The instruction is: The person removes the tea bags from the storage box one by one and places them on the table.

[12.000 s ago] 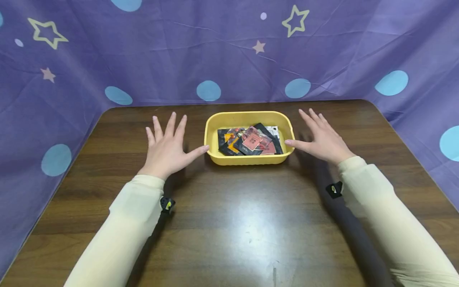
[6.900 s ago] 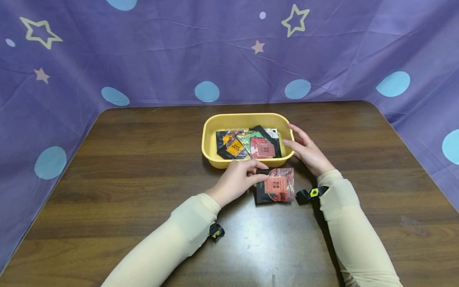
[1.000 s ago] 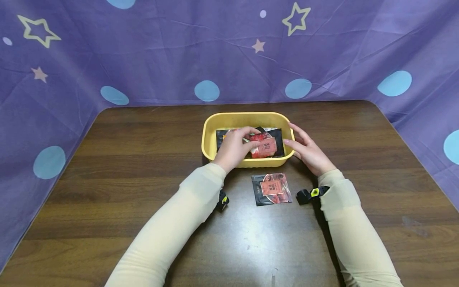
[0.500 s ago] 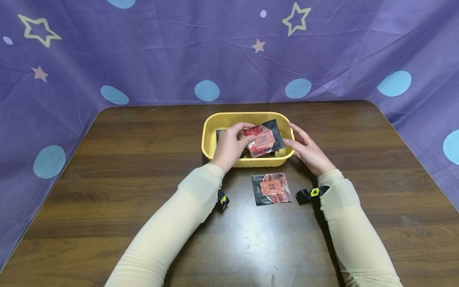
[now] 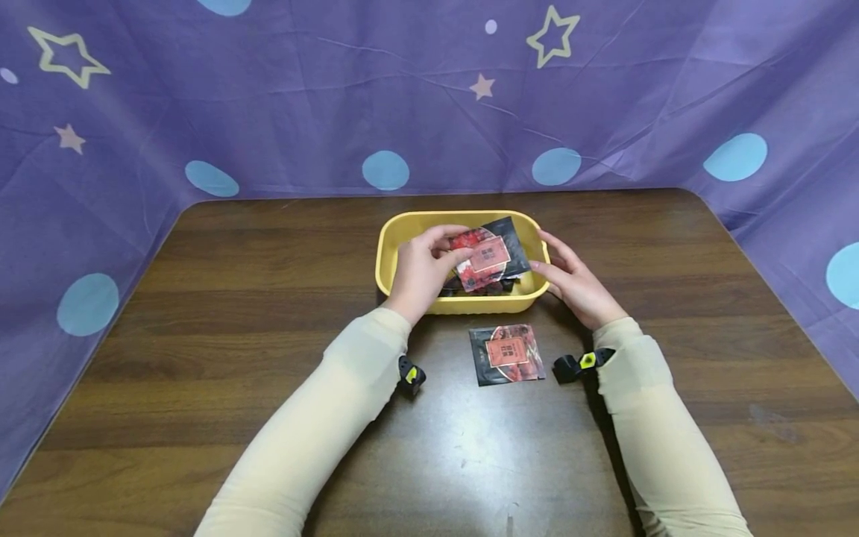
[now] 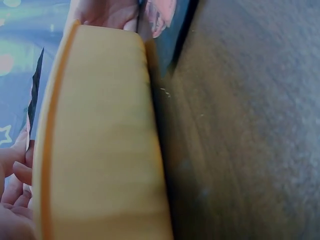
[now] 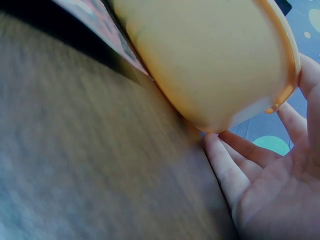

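My left hand (image 5: 419, 272) pinches a flat black and red sachet (image 5: 510, 246) by its left side, between thumb and fingers. It is raised and tilted over the yellow plastic basket (image 5: 403, 303); the left wrist view shows this sachet (image 6: 34, 95) nearly edge-on above the rim. My right hand (image 5: 582, 289) holds the basket's right end, thumb at the rim. From the right wrist, other fingers (image 7: 227, 167) of that hand touch low on the outer wall. Another black and red sachet (image 5: 508, 354) lies flat on the table in front of the basket.
More sachets (image 5: 493, 289) lie in the basket, mostly hidden by the raised sachet and my left hand. Brown wooden tabletop (image 5: 268, 298) surrounds the basket. A purple curtain (image 5: 436, 97) with stars and dots hangs behind the table.
My left hand has lifted the black and red sachet from the pile and drawn it slightly left and up. The right hand stays at the basket; the sachet on the table lies still.
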A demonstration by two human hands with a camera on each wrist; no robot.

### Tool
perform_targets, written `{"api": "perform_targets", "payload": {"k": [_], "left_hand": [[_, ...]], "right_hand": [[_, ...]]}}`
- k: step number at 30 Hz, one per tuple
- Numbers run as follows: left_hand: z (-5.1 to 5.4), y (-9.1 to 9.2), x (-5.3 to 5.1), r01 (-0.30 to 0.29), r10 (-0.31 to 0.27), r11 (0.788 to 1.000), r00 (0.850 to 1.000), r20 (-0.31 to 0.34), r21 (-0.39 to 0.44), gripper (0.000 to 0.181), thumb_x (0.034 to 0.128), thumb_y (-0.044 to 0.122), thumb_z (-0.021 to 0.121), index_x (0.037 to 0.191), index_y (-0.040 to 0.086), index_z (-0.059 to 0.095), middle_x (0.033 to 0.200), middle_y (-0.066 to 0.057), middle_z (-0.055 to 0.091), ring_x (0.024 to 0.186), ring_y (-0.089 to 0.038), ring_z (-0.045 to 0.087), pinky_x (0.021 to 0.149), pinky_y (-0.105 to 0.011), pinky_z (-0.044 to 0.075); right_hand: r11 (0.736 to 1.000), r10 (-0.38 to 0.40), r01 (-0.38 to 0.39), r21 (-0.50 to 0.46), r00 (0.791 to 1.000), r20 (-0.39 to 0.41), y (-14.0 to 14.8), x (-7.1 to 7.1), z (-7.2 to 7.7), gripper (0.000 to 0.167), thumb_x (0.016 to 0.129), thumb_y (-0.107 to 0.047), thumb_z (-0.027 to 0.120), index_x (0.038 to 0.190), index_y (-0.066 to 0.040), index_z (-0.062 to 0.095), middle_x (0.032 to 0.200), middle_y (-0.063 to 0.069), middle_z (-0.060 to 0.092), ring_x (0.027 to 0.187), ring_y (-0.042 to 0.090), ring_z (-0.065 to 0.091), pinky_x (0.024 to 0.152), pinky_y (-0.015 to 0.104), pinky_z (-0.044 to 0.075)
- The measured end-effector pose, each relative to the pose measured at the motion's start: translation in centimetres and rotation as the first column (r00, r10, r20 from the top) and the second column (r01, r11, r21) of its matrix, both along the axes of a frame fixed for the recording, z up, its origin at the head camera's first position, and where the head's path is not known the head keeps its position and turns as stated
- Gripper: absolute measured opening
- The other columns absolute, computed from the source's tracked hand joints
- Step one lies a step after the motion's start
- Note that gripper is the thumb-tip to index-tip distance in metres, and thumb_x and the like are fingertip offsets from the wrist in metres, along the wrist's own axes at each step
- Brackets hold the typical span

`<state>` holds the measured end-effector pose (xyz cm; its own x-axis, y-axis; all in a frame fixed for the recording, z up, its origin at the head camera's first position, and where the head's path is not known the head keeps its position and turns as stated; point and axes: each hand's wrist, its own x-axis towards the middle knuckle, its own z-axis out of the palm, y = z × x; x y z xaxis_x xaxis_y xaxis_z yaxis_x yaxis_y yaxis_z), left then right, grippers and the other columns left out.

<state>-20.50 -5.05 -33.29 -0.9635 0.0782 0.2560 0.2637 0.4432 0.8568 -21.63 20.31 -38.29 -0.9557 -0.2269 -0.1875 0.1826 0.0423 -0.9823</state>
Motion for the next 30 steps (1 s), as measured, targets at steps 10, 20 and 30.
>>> {"api": "perform_targets", "payload": {"k": [10,20,30], "left_hand": [[1.0,-0.9,1.3,0.011,-0.012,0.999,0.999,0.049,0.037,0.031,0.0866,0.02,0.078,0.117,0.015,0.072,0.093,-0.008,0.074,0.081,-0.015,0.066,0.067,-0.023,0.05],[1.1,-1.9,2.6,0.02,-0.022,0.999,0.998,0.053,0.032,0.031,0.0852,0.017,0.079,0.115,0.011,0.073,0.097,-0.01,0.074,0.084,-0.018,0.068,0.068,-0.023,0.052],[1.1,-2.5,4.2,0.049,-0.049,0.999,0.999,0.008,-0.001,0.031,0.0824,0.014,0.081,0.112,0.01,0.075,0.098,-0.009,0.076,0.08,-0.018,0.069,0.069,-0.023,0.053]], "right_hand": [[1.0,-0.002,0.002,0.013,1.0,0.008,-0.1,0.1,0.2,0.069,0.1,-0.025,0.058,0.158,-0.033,0.021,0.155,0.022,0.025,0.131,0.023,0.043,0.095,0.017,0.048],[1.0,-0.005,0.005,-0.002,1.0,0.004,-0.1,0.0,0.0,0.068,0.1,-0.024,0.058,0.158,-0.032,0.022,0.154,0.023,0.025,0.131,0.024,0.043,0.092,0.015,0.049],[1.0,-0.006,0.006,-0.025,1.0,-0.01,0.0,-0.1,-0.2,0.068,0.1,-0.021,0.057,0.158,-0.029,0.022,0.151,0.023,0.028,0.123,0.02,0.048,0.092,0.016,0.05]]}}
